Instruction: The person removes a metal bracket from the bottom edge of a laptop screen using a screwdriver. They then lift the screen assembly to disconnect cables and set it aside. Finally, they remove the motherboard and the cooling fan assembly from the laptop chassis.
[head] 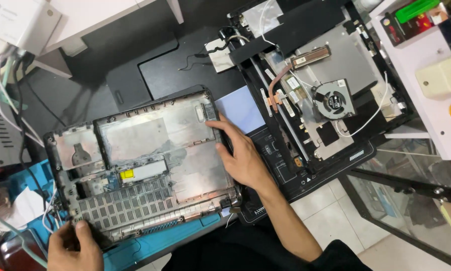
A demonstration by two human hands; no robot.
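head view: a black plastic laptop bottom shell [140, 160], turned inside up and lined with dull silver foil, lies tilted across the centre-left of the frame. its lower edge rests on a blue work mat [160, 241] at the lower left. a band of small vent slots runs across its lower half, a small yellow sticker sits near the middle, and a round hollow with a dark tab shows in its upper left compartment. thin white wires trail from its lower left corner.

the left hand [75, 248], at the bottom left of the frame, pinches the shell's lower left corner, thumb on top and fingers curled under the edge. the right hand [243, 155], just right of centre, lies flat against the shell's right edge, fingers loosely spread, the forefinger stretched toward the upper right corner by a small grille; it presses rather than clamps.

in the upper right lies a second opened laptop chassis [310, 95] with a round grey cooling fan [334, 99], a copper heat pipe [275, 85] and a white cable. a pale lilac rectangular pad [240, 108] sits between the two. a white power adapter [19, 22] is at the upper left.
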